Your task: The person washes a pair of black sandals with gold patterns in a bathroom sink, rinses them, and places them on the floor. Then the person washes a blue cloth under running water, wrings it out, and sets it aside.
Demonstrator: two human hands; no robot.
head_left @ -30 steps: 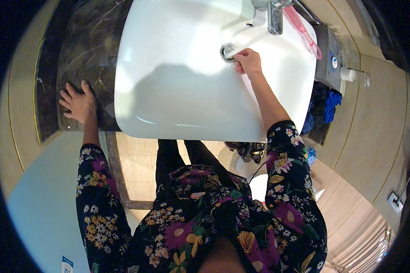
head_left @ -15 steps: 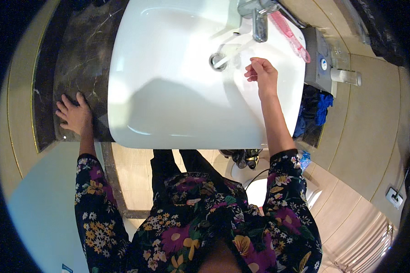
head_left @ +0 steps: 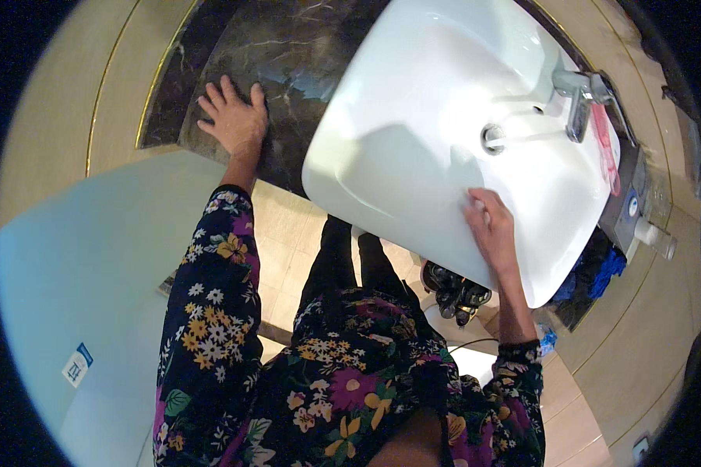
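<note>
My left hand lies flat on the dark marble counter, fingers spread, with nothing in it. Over the near part of the white washbasin is my right hand. Its fingers are loosely bent, with a gap beside the thumb; the fingertips are slightly blurred and I see nothing held. Beyond it, a thin stream of water runs from the metal faucet toward the round drain.
A pink comb-like item lies at the basin's right rim. Past that rim are a grey box, a clear cup and dark and blue cloth. A pale blue panel with a label stands at left.
The view has turned, so the basin now sits farther right and tilted. My right hand has moved from beside the faucet toward the basin's near edge. My left hand stays on the counter.
</note>
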